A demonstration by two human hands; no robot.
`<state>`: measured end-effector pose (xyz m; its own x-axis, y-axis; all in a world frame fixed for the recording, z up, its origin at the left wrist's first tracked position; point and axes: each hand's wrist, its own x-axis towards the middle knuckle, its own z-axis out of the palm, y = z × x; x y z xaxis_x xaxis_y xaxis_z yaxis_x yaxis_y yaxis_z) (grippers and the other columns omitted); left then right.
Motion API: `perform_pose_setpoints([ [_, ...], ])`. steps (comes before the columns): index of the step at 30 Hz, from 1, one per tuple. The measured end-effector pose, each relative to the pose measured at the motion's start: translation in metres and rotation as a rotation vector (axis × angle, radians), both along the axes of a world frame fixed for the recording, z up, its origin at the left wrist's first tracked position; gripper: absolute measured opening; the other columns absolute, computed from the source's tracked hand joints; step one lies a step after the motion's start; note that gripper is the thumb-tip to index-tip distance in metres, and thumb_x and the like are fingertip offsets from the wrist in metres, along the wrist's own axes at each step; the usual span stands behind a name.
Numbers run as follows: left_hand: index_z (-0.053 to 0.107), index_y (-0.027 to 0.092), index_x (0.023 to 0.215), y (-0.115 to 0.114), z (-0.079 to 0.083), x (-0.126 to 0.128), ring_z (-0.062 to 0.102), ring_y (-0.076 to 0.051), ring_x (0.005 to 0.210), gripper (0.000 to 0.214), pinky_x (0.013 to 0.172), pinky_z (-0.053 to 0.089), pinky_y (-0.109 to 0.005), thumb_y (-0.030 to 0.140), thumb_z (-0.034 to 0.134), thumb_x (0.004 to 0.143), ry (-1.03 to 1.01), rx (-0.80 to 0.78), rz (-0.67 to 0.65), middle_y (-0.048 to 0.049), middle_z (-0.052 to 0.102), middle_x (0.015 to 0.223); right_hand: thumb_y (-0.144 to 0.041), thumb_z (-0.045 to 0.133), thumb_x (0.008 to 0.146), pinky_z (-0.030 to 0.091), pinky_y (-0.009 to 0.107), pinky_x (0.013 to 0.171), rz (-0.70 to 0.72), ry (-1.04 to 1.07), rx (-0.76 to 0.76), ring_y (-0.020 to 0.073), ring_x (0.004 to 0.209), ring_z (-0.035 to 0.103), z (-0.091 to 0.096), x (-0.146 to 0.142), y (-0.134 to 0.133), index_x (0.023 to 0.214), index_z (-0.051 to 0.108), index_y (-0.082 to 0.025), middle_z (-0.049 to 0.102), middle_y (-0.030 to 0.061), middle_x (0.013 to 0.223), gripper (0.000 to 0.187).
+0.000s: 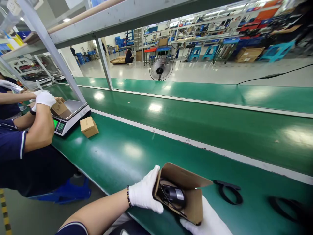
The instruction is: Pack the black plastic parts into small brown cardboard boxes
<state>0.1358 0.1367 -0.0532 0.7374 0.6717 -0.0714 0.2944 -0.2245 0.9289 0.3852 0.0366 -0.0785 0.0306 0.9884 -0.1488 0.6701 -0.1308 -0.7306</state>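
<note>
An open brown cardboard box (pixel 195 202) is tilted toward me near the table's front edge, its flap (pixel 186 174) raised. Inside lies a black cylindrical device (pixel 172 194) with a white label and a thin black cable. My left hand (pixel 146 191), in a white glove, grips the box's left end, thumb below and fingers above. Gloved in white too, my right hand (pixel 210 218) holds the lower right end; some of its fingers are hidden behind the cardboard. Just right of the box, a black ring-shaped part (pixel 230 193) with a flat bar rests on the green tabletop (pixel 117 163).
Another black ring-shaped part (pixel 285 209) lies at the far right. To the left are a small closed carton (pixel 89 127) and a weighing scale (pixel 70 117), where a co-worker's gloved hands (pixel 45 98) handle a box. Metal posts (pixel 104 63) rise behind; a fan (pixel 161 68) stands beyond.
</note>
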Motion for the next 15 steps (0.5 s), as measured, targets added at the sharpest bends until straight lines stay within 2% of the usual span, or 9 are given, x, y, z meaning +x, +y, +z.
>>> perform_pose_setpoints([
  [2,0.002,0.013,0.153,-0.012,-0.001,0.004,0.002,-0.035,0.146,0.117,0.12,0.007,-0.049,0.076,0.058,0.07,-0.009,-0.035,0.132,-0.0153,-0.001,0.159,-0.049,0.05,0.078,0.052,0.035,0.084,-0.011,-0.166,-0.036,0.0244,0.107,0.061,0.001,0.025,-0.002,0.128,0.05,-0.028,0.06,0.0068,0.124,0.054],
  [4,0.008,0.017,0.153,-0.022,0.001,0.013,0.008,-0.031,0.147,0.096,0.121,0.01,-0.047,0.057,0.058,0.082,0.03,-0.049,0.311,-0.0106,0.007,0.16,-0.047,0.035,0.085,0.054,0.039,0.073,-0.108,-0.393,-0.034,0.0254,0.09,0.065,0.0,0.051,-0.001,0.123,0.058,-0.027,0.063,0.01,0.115,0.048],
  [6,0.015,0.02,0.152,-0.028,0.002,0.024,0.015,-0.028,0.146,0.082,0.122,0.013,-0.045,0.037,0.057,0.085,0.046,-0.043,0.43,-0.0074,0.015,0.159,-0.046,0.029,0.086,0.051,0.044,0.063,-0.228,-0.641,0.004,0.0287,0.076,0.063,-0.003,0.071,0.003,0.115,0.064,-0.023,0.062,0.015,0.109,0.052],
  [8,0.021,0.021,0.151,-0.031,-0.001,0.033,0.02,-0.025,0.145,0.073,0.123,0.014,-0.042,0.024,0.05,0.085,0.007,-0.041,0.479,-0.005,0.022,0.157,-0.043,0.029,0.084,0.05,0.046,0.064,-0.275,-0.781,0.061,0.0311,0.078,0.062,-0.007,0.081,0.009,0.102,0.069,-0.022,0.06,0.0168,0.113,0.049],
  [9,0.023,0.021,0.151,-0.032,-0.005,0.036,0.022,-0.023,0.145,0.071,0.123,0.015,-0.041,0.019,0.047,0.084,-0.021,-0.048,0.489,-0.0039,0.023,0.157,-0.041,0.03,0.084,0.049,0.046,0.066,-0.286,-0.794,0.087,0.0315,0.081,0.062,-0.009,0.083,0.013,0.096,0.07,-0.021,0.059,0.0167,0.115,0.047],
  [11,0.025,0.021,0.15,-0.033,-0.013,0.04,0.023,-0.022,0.145,0.072,0.123,0.015,-0.041,0.014,0.045,0.081,-0.071,-0.071,0.504,-0.0025,0.024,0.157,-0.037,0.03,0.084,0.049,0.045,0.067,-0.308,-0.762,0.082,0.0309,0.081,0.062,-0.009,0.084,0.02,0.102,0.068,-0.017,0.062,0.0174,0.109,0.046],
  [13,0.024,0.022,0.15,-0.035,-0.019,0.042,0.022,-0.022,0.145,0.074,0.123,0.014,-0.041,0.011,0.044,0.08,-0.107,-0.105,0.528,-0.002,0.022,0.157,-0.035,0.027,0.085,0.049,0.044,0.062,-0.33,-0.707,-0.025,0.0307,0.07,0.061,-0.004,0.084,0.023,0.113,0.062,-0.013,0.066,0.0172,0.089,0.05],
  [15,0.023,0.022,0.151,-0.037,-0.022,0.043,0.021,-0.022,0.145,0.075,0.123,0.014,-0.042,0.01,0.043,0.079,-0.119,-0.147,0.559,-0.0019,0.021,0.158,-0.039,0.027,0.087,0.048,0.044,0.06,-0.35,-0.638,-0.082,0.0305,0.065,0.061,0.008,0.083,0.016,0.118,0.06,-0.015,0.066,0.0145,0.08,0.051],
])
